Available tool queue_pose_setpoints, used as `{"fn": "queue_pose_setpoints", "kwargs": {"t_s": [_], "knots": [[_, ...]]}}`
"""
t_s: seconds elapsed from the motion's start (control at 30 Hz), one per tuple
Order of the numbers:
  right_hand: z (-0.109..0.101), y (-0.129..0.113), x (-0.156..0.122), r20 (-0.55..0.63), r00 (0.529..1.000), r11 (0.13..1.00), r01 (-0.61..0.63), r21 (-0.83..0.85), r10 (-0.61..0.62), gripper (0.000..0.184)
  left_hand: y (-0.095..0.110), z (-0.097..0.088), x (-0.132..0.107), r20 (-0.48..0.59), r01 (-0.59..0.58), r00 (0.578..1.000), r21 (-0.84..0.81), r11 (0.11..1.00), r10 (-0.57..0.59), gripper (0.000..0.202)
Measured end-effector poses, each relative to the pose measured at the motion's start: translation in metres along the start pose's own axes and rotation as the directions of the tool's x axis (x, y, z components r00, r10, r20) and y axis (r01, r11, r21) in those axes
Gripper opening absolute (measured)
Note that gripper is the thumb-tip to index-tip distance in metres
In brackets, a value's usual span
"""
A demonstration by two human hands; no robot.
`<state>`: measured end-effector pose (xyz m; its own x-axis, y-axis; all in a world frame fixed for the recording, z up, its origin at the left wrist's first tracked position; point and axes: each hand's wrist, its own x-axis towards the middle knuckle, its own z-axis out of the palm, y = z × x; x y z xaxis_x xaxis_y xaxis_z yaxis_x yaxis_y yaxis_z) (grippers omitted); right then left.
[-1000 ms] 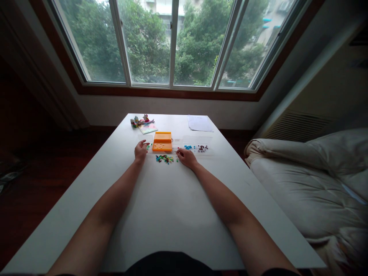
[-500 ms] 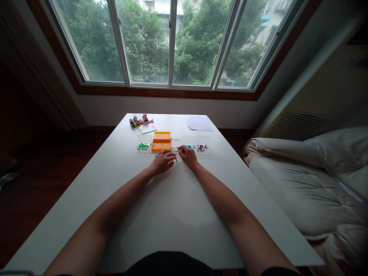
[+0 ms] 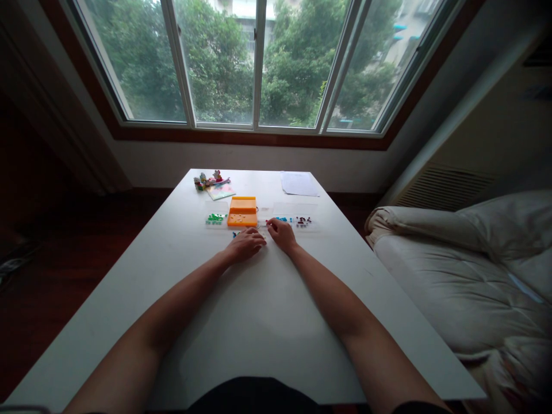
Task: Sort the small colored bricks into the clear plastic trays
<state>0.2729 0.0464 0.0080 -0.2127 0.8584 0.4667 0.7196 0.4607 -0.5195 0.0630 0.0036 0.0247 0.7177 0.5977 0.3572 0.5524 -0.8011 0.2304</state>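
Note:
My left hand [image 3: 246,245] is palm down low over the white table, its fingers stretched to the right and slightly bent. Its fingertips cover the spot where a small green piece lay; that piece is hidden. Small blue pieces [image 3: 235,234] show just beyond its knuckles. Close by on the right, my right hand [image 3: 281,233] is closed, thumb and fingers together at the near edge of a clear box. A tiny red piece [image 3: 267,222] shows at its fingertips; what they hold is too small to make out. Behind my left hand stands an open orange case [image 3: 242,219] with small pieces in it.
Green pieces [image 3: 214,219] fill a clear box left of the case. Blue pieces [image 3: 283,219] and dark red pieces [image 3: 303,221] are on the right. Small figures [image 3: 211,180], a colourful card [image 3: 222,192] and paper sheets [image 3: 300,184] lie at the table's far end.
My left hand has shifted slightly right and down, its fingers now over the green piece, uncovering more blue pieces behind it. My right hand stays almost still.

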Motion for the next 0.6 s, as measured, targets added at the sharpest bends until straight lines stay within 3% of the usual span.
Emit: {"fn": "queue_pose_setpoints", "kwargs": {"t_s": [0.6], "knots": [[0.0043,0.0036,-0.0003,0.063,0.998,1.0,0.009,0.005,-0.009,0.013,-0.0015,-0.0005,0.0,0.008,0.024,1.0,0.045,0.999,-0.024,0.012]]}}
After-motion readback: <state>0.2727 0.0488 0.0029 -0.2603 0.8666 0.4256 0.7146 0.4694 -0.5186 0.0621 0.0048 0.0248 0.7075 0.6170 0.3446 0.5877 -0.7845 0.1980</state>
